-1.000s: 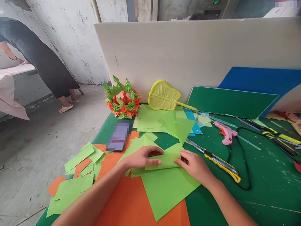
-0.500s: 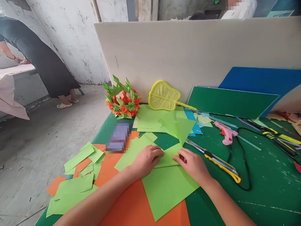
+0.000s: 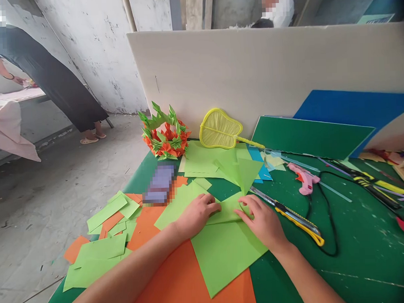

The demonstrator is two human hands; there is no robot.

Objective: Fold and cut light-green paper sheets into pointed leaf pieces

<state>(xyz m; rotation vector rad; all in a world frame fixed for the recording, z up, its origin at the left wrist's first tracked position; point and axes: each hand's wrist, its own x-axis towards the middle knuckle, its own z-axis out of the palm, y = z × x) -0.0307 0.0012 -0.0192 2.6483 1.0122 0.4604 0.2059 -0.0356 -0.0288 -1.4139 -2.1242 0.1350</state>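
Note:
A sheet of light green paper (image 3: 230,261) lies over orange paper, with a narrow folded green strip (image 3: 224,215) across its upper part. My left hand (image 3: 198,215) rests on the strip's left end, fingers curled and pressed down on the paper. At the right end is my right hand (image 3: 262,220), its thumb and forefinger apart, close to the strip's edge. Just beyond it stands a folded green paper piece (image 3: 244,172) with fanned, pointed flaps. Part of the strip is hidden beneath my fingers.
A yellow utility knife (image 3: 290,219) and a pink glue gun (image 3: 302,179) lie to the right. Behind are a green-and-orange folded paper ring (image 3: 164,135) and a yellow fan (image 3: 219,129). Paper pieces (image 3: 101,245) cover the left edge. A person (image 3: 47,73) bends over another table.
My right hand's thumb and forefinger have moved apart, where they were pinched at the paper's edge. My left hand stays in place. In the background, a person in white has shifted left.

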